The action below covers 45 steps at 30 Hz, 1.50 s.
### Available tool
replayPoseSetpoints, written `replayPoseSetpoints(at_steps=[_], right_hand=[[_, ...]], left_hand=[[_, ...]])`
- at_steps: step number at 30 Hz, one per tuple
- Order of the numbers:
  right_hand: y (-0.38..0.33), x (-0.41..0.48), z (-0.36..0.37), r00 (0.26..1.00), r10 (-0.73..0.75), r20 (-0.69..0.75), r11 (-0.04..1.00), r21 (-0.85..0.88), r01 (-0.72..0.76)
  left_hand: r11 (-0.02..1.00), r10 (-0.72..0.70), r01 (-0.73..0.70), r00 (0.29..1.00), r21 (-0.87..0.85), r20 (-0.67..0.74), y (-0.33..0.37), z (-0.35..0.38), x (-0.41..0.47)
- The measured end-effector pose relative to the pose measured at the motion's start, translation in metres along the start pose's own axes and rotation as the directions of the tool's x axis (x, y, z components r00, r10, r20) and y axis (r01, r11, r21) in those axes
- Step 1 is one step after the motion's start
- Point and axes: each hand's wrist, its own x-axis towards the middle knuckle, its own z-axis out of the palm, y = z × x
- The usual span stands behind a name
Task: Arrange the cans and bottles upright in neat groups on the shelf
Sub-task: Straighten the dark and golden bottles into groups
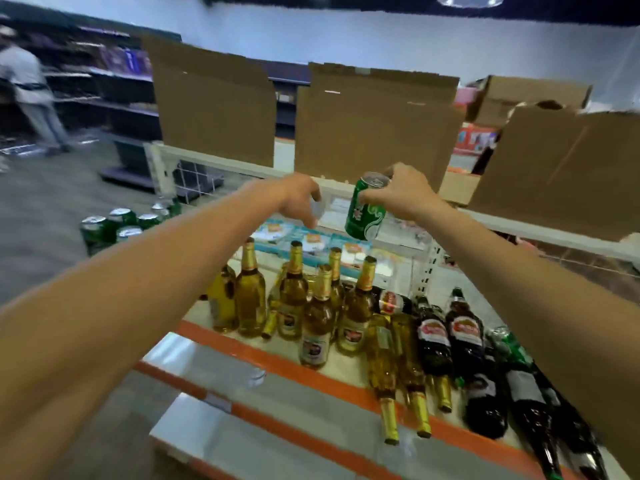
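Both bare forearms reach forward from the bottom corners of the view over the shelf [277,362], whose front edge carries an orange strip. At the right of that shelf, nearest the viewer, dark bottles [485,403] with red labels lie on their sides, and just left of them 3 lying golden bottles [391,368] point their foil necks out over the front edge. Behind these, toward the middle of the shelf, a tight cluster of upright golden bottles [311,306] stands with foil-wrapped necks up, touching or nearly touching one another. Above that cluster the right hand [401,192] grips a green can [365,213] from above, fingers and thumb curled round its top rim, so the can hangs in the air, tilted, with its silver lid toward the hand and clear of the bottles below. The left hand [298,199] hovers just beside the can at about the same height, fingers loosely curled downward with nothing seen in them. Farther left, beyond the left forearm, a group of green cans [117,226] stands upright, close together; what they rest on cannot be told. Beyond the hands a white upper shelf [221,164] bears 3 brown cardboard boxes [374,126], and far off at the left a person [27,84] stands by dark store racks
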Motion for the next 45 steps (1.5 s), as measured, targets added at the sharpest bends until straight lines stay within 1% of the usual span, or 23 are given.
replayPoseSetpoints(at_steps=[4, 8, 15, 18, 21, 24, 27, 30, 32, 34, 37, 40, 43, 45], right_hand=[[-0.071, 0.023, 0.048, 0.995, -0.067, 0.069, 0.997, 0.047, 0.064], [-0.143, 0.043, 0.100, 0.982, -0.133, 0.136, 0.990, 0.060, 0.126], [-0.261, 0.057, 0.176, 0.954, -0.230, 0.192, 0.966, 0.163, 0.200], [-0.300, 0.061, 0.203, 0.939, -0.263, 0.223, 0.953, 0.213, 0.216], [-0.327, 0.070, 0.230, 0.921, -0.286, 0.265, 0.949, 0.210, 0.234], [-0.342, 0.082, 0.253, 0.907, -0.299, 0.297, 0.943, 0.235, 0.234], [-0.347, 0.099, 0.277, 0.881, -0.338, 0.331, 0.932, 0.248, 0.264], [-0.341, 0.125, 0.297, 0.863, -0.384, 0.327, 0.906, 0.314, 0.284], [-0.333, 0.139, 0.302, 0.863, -0.379, 0.335, 0.894, 0.373, 0.248], [-0.326, 0.156, 0.305, 0.852, -0.378, 0.363, 0.898, 0.368, 0.242], [-0.315, 0.182, 0.312, 0.830, -0.403, 0.385, 0.901, 0.327, 0.285], [-0.309, 0.200, 0.324, 0.822, -0.393, 0.413, 0.907, 0.321, 0.272], [-0.310, 0.209, 0.341, 0.805, -0.381, 0.455, 0.919, 0.284, 0.274], [-0.311, 0.214, 0.352, 0.804, -0.374, 0.463, 0.922, 0.280, 0.267]], left_hand=[[0.996, -0.086, 0.086, 0.996, 0.005, -0.012, -0.083, -0.012, -0.023], [0.991, -0.134, 0.133, 0.991, -0.019, -0.020, -0.163, -0.024, -0.044], [0.964, -0.178, 0.166, 0.983, -0.209, -0.039, -0.279, -0.037, -0.079], [0.941, -0.202, 0.174, 0.977, -0.290, -0.066, -0.314, -0.034, -0.089], [0.922, -0.234, 0.184, 0.965, -0.340, -0.114, -0.342, -0.024, -0.093], [0.885, -0.267, 0.187, 0.954, -0.426, -0.136, -0.363, -0.009, -0.088], [0.849, -0.310, 0.197, 0.937, -0.490, -0.160, -0.381, 0.004, -0.077], [0.818, -0.359, 0.217, 0.916, -0.533, -0.178, -0.399, 0.014, -0.060], [0.815, -0.377, 0.237, 0.910, -0.528, -0.174, -0.408, 0.019, -0.047], [0.798, -0.427, 0.292, 0.891, -0.527, -0.153, -0.418, 0.021, -0.034], [0.788, -0.518, 0.397, 0.841, -0.471, -0.157, -0.434, 0.019, -0.020], [0.769, -0.586, 0.468, 0.789, -0.436, -0.186, -0.453, 0.016, -0.013], [0.776, -0.586, 0.485, 0.791, -0.404, -0.177, -0.469, 0.013, -0.011], [0.796, -0.568, 0.490, 0.808, -0.356, -0.158, -0.477, 0.015, -0.008]])
